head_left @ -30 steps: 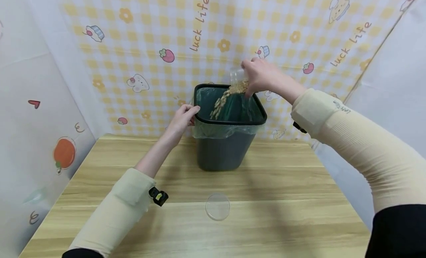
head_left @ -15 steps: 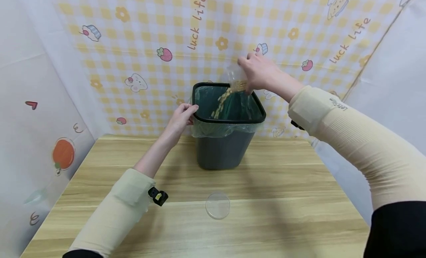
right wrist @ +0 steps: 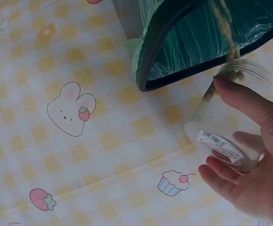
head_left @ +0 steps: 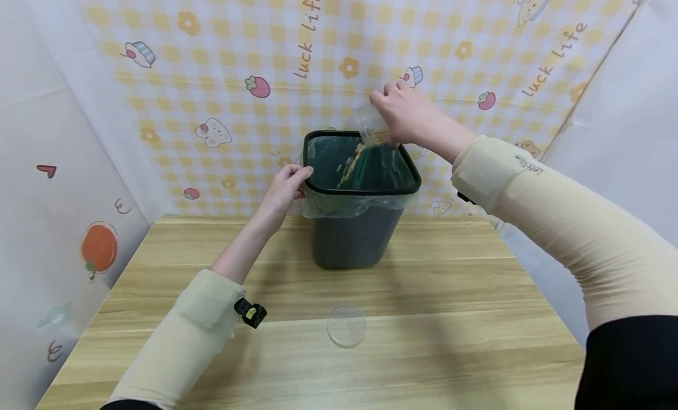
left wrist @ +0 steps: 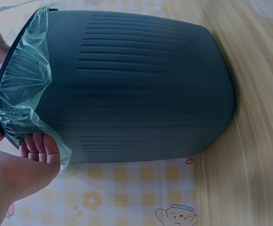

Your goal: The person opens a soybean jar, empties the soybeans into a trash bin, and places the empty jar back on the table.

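Note:
A dark grey trash can [head_left: 349, 239] with a thin green bag [left wrist: 26, 80] folded over its black rim stands at the back of the table. My left hand [head_left: 286, 189] grips the rim at its left side, thumb on top and fingers curled beneath by the bag. Above the opening, my right hand [head_left: 408, 113] holds a clear plastic jar [right wrist: 221, 117] tipped over. Small tan pieces [head_left: 349, 169], like beans or nuts, stream from its mouth into the bag. A few pieces show inside the jar near its mouth in the right wrist view; a barcode label marks its base.
A round clear lid [head_left: 346, 326] lies on the wooden table [head_left: 424, 351] in front of the trash can. Right behind the can hangs a yellow checked cloth [head_left: 222, 86]. White cloth [head_left: 47, 133] closes off the left side.
The jar has tipped further, and my right hand has shifted slightly left and up. The stream of tan pieces has thinned. My left hand keeps its grip on the rim.

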`<state>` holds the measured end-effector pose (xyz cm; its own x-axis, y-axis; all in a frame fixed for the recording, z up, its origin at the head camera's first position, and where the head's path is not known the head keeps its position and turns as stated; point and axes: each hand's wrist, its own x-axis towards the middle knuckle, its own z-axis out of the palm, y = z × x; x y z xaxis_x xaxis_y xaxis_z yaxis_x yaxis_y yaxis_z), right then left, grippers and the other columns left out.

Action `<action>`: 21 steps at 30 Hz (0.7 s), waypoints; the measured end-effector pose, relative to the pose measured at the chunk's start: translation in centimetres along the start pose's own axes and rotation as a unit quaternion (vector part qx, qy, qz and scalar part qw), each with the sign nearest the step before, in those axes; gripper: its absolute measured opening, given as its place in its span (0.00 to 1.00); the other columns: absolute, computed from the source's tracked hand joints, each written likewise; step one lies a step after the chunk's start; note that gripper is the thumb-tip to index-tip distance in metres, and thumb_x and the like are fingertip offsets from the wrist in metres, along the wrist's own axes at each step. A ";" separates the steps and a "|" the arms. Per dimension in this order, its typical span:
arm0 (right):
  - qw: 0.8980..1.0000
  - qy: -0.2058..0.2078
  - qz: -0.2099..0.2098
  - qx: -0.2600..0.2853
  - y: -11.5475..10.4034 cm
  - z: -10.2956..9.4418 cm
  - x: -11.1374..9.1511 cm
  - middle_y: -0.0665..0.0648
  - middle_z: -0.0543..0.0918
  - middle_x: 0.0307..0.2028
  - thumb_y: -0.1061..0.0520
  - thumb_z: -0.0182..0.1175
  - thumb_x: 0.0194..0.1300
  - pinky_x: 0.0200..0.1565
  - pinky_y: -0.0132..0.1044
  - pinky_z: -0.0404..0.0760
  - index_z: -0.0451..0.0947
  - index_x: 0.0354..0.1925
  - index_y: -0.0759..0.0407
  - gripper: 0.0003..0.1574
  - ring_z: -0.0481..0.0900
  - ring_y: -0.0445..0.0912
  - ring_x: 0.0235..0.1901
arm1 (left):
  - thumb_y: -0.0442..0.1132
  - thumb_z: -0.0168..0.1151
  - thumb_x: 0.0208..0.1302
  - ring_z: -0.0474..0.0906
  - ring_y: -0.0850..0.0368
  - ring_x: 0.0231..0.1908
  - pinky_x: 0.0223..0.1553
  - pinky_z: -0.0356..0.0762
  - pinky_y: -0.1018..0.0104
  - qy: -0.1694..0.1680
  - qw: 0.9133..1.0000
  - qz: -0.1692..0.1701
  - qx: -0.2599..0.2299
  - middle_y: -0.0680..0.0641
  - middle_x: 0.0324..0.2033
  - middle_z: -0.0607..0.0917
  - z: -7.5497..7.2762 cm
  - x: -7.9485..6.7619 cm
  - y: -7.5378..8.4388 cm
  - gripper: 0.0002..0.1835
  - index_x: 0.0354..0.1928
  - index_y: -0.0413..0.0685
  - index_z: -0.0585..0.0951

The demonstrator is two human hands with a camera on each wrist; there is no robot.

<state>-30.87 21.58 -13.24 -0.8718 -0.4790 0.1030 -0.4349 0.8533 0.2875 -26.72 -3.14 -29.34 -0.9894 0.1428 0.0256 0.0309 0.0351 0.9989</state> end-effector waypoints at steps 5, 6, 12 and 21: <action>1.000 0.011 -0.017 -0.023 -0.2 0.2 0.0 0.73 0.73 0.56 0.59 0.79 0.48 0.55 0.64 0.77 0.64 0.66 0.66 0.51 0.71 0.68 0.54 | 0.51 0.54 0.78 0.69 0.58 0.35 0.51 0.72 0.65 -0.002 1.000 0.000 -0.001 0.51 0.36 0.70 0.1 0.1 -0.1 0.10 0.44 0.53 0.71; 0.999 0.013 -0.021 -0.030 -0.3 0.3 0.0 0.73 0.73 0.56 0.59 0.77 0.50 0.53 0.63 0.78 0.64 0.65 0.65 0.49 0.71 0.67 0.54 | 0.51 0.54 0.78 0.69 0.58 0.35 0.51 0.72 0.65 -0.002 1.000 0.000 -0.001 0.51 0.36 0.70 0.1 0.1 -0.1 0.11 0.44 0.53 0.71; 0.993 0.054 -0.065 -0.082 -0.9 1.0 0.1 0.72 0.74 0.54 0.66 0.61 0.66 0.41 0.56 0.79 0.67 0.62 0.65 0.27 0.73 0.66 0.51 | 0.51 0.54 0.77 0.69 0.58 0.36 0.51 0.72 0.65 -0.003 1.000 0.001 0.000 0.51 0.36 0.70 0.1 0.1 0.0 0.10 0.44 0.53 0.71; 0.967 0.124 -0.161 -0.153 -1.1 2.1 0.3 0.70 0.76 0.53 0.72 0.55 0.69 0.45 0.54 0.79 0.71 0.56 0.63 0.19 0.74 0.65 0.54 | 0.51 0.53 0.77 0.68 0.57 0.36 0.57 0.71 0.57 -0.004 1.000 0.003 -0.004 0.51 0.36 0.70 0.1 0.1 -0.1 0.11 0.43 0.52 0.70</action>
<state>-31.12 20.90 -15.50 -0.6048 -0.7768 0.1751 -0.5546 0.5687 0.6074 -26.79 -3.06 -29.45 -0.9882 0.1503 0.0304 0.0348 0.0268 0.9990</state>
